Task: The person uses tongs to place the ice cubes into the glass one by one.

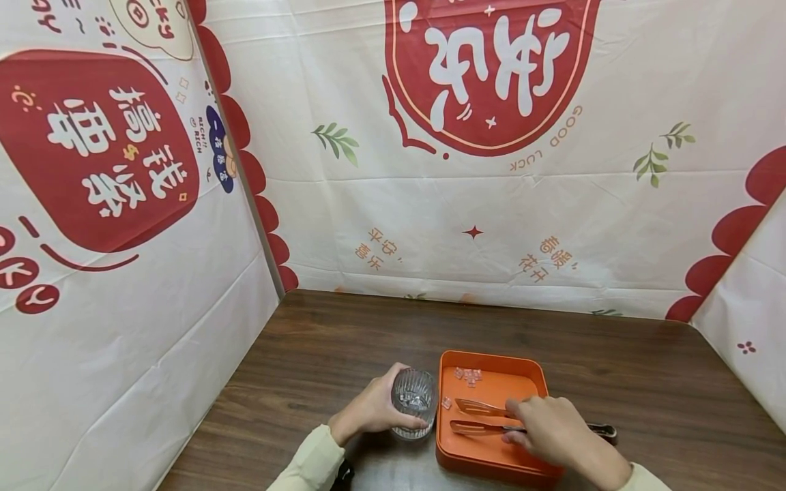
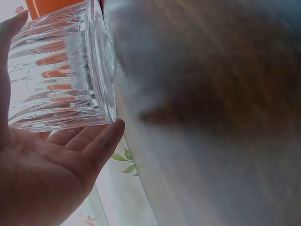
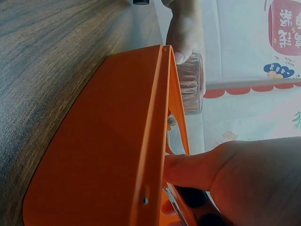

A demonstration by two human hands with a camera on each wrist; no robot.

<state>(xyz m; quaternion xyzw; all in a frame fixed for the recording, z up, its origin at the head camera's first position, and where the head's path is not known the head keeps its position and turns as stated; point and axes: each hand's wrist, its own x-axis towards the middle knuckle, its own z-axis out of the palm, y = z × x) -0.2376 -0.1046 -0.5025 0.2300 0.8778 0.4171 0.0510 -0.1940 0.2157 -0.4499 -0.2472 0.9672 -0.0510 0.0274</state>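
Wood-grain tabletop (image 1: 331, 341) below; left fingers (image 2: 106, 141) grip a clear, ribbed glass (image 1: 415, 394); right fingers (image 1: 517, 438) pinch slotted tongs (image 1: 491, 429), orange tray (image 1: 503, 385) beneath them

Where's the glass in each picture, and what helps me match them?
Head: the glass is at lower middle, in the left hand.
Left wrist: upper left, large.
Right wrist: upper part, right of centre.
Shared landmark: the orange tray.
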